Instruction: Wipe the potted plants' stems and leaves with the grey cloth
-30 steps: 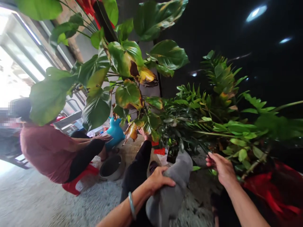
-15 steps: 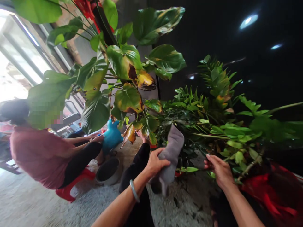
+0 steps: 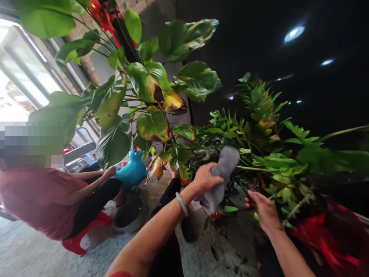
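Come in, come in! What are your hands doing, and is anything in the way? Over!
Left hand gripping grey cloth. Right hand beside green leaves, hold unclear. Leaves crowd close, possibly in the way. Over.

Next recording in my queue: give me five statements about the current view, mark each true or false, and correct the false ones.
1. The left hand holds a gray cloth. True.
2. The bracelet is on the right wrist. False: it is on the left wrist.
3. The person at the picture's left sits on a red stool. True.
4. Every leaf of the large-leaved plant is plain green. False: several show yellow and brown patches.
5. The right hand also grips the cloth. False: it is apart from the cloth, at the lower foliage.
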The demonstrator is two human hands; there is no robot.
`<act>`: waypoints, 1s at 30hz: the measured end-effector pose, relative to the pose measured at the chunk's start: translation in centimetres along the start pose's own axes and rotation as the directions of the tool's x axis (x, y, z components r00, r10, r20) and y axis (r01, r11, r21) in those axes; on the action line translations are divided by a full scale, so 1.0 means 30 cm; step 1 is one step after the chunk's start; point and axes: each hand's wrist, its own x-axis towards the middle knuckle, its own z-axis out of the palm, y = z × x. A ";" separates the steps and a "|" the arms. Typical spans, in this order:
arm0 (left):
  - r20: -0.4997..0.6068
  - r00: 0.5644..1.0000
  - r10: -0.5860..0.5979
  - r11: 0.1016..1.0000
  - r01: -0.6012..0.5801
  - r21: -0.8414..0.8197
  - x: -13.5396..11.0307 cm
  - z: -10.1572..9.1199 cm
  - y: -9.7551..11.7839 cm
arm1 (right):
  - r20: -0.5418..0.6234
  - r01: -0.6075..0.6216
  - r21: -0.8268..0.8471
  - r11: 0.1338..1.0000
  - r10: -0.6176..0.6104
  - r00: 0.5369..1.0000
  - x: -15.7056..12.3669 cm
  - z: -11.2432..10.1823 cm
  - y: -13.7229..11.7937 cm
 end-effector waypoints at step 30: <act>-0.249 0.860 -0.446 0.734 0.193 -0.651 -0.253 -0.168 -0.056 | 0.008 -0.050 0.004 0.999 0.050 0.999 -0.023 0.003 -0.039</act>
